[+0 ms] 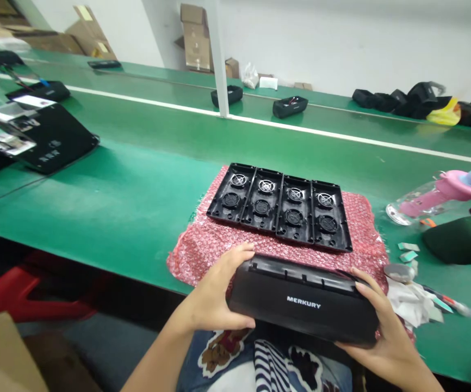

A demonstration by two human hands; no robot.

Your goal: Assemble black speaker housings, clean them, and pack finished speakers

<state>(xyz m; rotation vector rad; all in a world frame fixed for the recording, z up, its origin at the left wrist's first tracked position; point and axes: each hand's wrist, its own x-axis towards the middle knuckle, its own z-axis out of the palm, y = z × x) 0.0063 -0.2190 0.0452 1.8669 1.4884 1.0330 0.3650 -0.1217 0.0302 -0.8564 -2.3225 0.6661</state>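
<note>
A black speaker housing (301,321) with white MERKURY lettering is held level between my hands, above my lap at the table's front edge. My left hand (209,296) wraps around its left end, thumb below and fingers on top. The right end is gripped by my right hand (386,326), with fingertips at the top edge and thumb underneath. Just beyond the housing, several black speaker panels (278,209) with round grilles lie side by side on pink bubble wrap (361,218). The inside of the housing is mostly hidden from this angle.
A clear bottle with a pink lid (443,193) lies to the right, near a dark green cap (462,239) and crumpled tissue (410,302). Beyond the wrap, a white post (219,60) rises from the bench. More black housings (290,106) stand along the back.
</note>
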